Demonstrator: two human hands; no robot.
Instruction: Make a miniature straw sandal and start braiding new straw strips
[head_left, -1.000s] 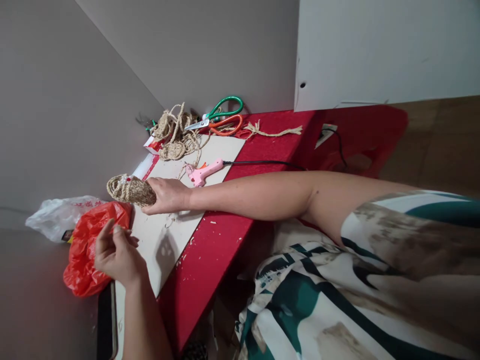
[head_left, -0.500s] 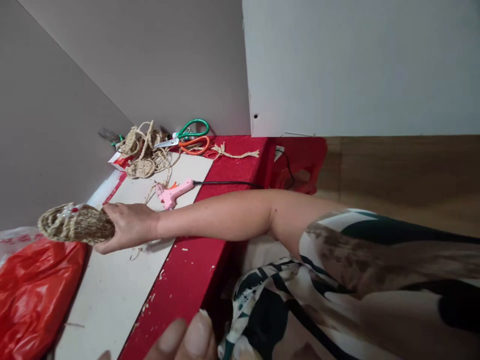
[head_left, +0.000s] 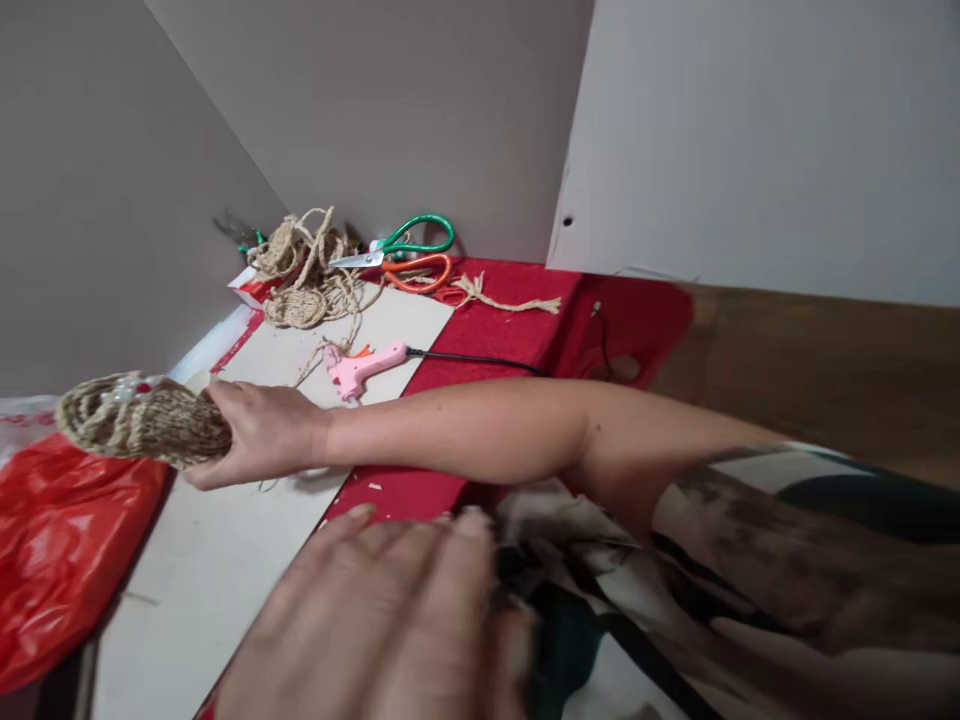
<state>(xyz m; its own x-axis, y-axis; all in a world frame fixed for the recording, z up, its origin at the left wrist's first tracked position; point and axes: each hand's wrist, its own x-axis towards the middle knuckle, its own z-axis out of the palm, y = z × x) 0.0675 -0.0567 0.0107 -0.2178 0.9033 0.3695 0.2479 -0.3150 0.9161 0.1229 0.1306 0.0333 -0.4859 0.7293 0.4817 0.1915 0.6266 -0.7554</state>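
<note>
In the head view, the only one there is, a pink plastic glue gun [head_left: 367,372] lies on a pale flat board [head_left: 180,610] and serves as the landmark. The task's thing, a long, rounded piece of coiled tan straw cord [head_left: 142,415] trimmed with white and red beads [head_left: 129,388], is held up beyond it, near the crumpled glossy red plastic bag [head_left: 82,560]; whether piece and bag touch cannot be told.

For a good hold, the grip should probably stay on the plain end, as it is here, firm enough to stop the piece twisting but not crushing the coils, with the beads left free and the arm clear of the glue gun's nozzle.

The right hand [head_left: 266,430], just below the glue gun in the view, is clamped round the near end of the piece. The left hand [head_left: 390,620], lower than the glue gun and well apart from the right, is blurred close to the camera, fingers stretched side by side; its palm is hidden, so whether it holds anything cannot be told.
</note>
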